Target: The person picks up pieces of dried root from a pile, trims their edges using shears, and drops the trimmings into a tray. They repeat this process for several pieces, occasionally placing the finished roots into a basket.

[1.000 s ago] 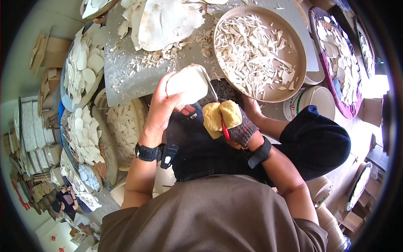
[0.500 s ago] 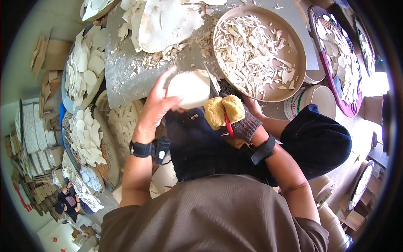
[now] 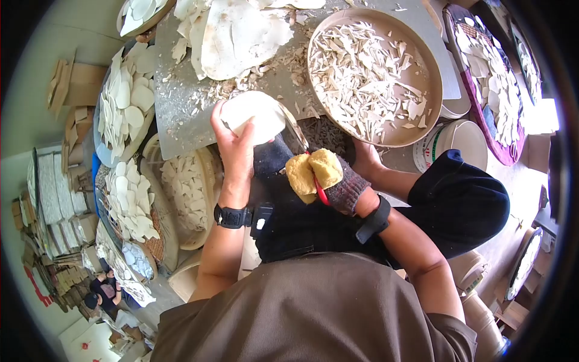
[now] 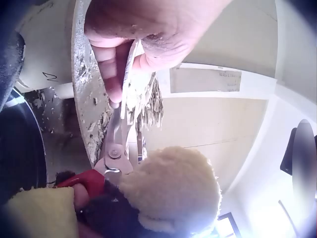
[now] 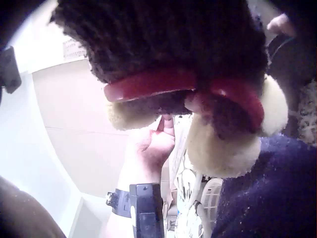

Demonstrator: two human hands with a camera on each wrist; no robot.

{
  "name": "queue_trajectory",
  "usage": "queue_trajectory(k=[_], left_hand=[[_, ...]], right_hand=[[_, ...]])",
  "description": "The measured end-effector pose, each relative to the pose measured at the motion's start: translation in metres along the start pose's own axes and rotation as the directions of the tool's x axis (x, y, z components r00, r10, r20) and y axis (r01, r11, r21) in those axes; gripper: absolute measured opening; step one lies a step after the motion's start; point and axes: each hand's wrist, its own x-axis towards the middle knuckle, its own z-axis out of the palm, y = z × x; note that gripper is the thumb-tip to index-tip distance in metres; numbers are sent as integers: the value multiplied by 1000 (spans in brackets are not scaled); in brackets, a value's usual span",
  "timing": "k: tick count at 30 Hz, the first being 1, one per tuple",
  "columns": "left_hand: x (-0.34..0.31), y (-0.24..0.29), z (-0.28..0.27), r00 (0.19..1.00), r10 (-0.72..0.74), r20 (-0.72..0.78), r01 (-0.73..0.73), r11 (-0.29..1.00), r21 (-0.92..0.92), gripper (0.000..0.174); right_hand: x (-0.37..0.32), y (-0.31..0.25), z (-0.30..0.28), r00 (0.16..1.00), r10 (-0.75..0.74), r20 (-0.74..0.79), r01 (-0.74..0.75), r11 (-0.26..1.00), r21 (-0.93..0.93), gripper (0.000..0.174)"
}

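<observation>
Shears [image 4: 115, 151] with red handles are lying against the right rim of a white slice [image 3: 256, 116], which is hanging over the near edge of the metal table [image 3: 181, 123]. The bare left hand [image 3: 236, 151] is pinching the slice between thumb and fingers; the gloved right hand [image 3: 350, 187] is grasping the shears by their handles, beside yellow sponge [image 3: 326, 167]. Trimming that rim is probably the step in hand; whether the blades are biting, I cannot tell. The next move is likely calling for steady squeezing while the left hand is turning the slice. A round tray [image 3: 420, 51] of scraps is overhanging the table's near edge, towards its right corner.
</observation>
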Motion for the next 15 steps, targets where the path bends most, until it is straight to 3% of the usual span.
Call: queue_trajectory(k=[3, 4, 7, 10, 13, 15], left_hand=[[-4, 2, 4, 997, -50, 62, 51, 999, -14, 63], [-3, -1, 3, 996, -59, 69, 60, 998, -18, 62], [-2, -2, 0, 990, -95, 102, 96, 995, -13, 61], [0, 0, 0, 988, -111, 110, 113, 994, -12, 60], [3, 8, 1, 982, -123, 140, 127, 992, -16, 60], [2, 6, -2, 976, -129, 173, 130, 991, 2, 60]], right_hand=[[5, -4, -6, 990, -128, -55, 120, 984, -130, 21], [4, -3, -4, 998, -27, -63, 31, 997, 69, 19], [0, -4, -5, 998, -33, -44, 29, 994, -105, 18], [-1, -13, -5, 997, -29, -66, 20, 991, -130, 18], [-3, -16, 1, 985, 146, -89, -111, 942, 317, 19], [4, -12, -9, 998, -39, -53, 41, 999, 36, 21]])
